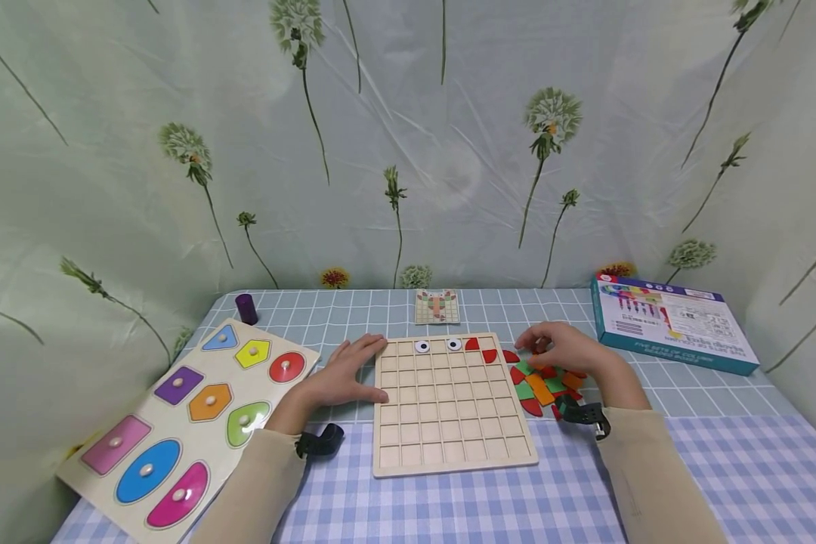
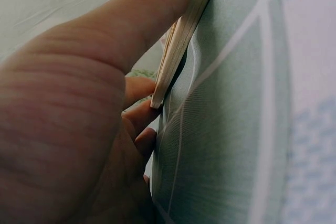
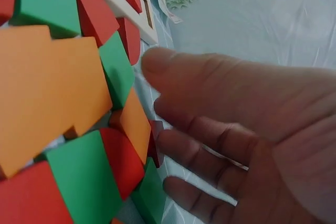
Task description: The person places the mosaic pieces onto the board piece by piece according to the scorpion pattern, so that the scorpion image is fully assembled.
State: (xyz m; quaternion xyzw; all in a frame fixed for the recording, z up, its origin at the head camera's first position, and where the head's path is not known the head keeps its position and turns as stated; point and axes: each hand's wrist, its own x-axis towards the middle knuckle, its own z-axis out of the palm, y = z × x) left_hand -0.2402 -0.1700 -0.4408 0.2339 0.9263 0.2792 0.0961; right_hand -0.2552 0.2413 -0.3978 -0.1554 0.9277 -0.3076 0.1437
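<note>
A wooden grid board (image 1: 449, 423) lies on the table. Two eye pieces (image 1: 422, 346) and two red quarter-round pieces (image 1: 489, 355) sit in its top rows. My left hand (image 1: 343, 378) is spread at the board's left edge; thumb and fingertips touch its side, as the left wrist view shows along the board edge (image 2: 181, 40). To the right of the board is a loose pile of red, green and orange blocks (image 1: 539, 389). My right hand (image 1: 564, 347) hovers at the far side of this pile, fingers loosely bent, nothing between them. Its thumb (image 3: 173, 69) is close to a green block (image 3: 116, 69).
A small pattern card (image 1: 437, 307) lies behind the board. On the left is a knobbed shape puzzle (image 1: 245, 378), with a purple cylinder (image 1: 246, 309) beyond it. A teal-edged box (image 1: 673, 325) lies at the back right, near my right forearm.
</note>
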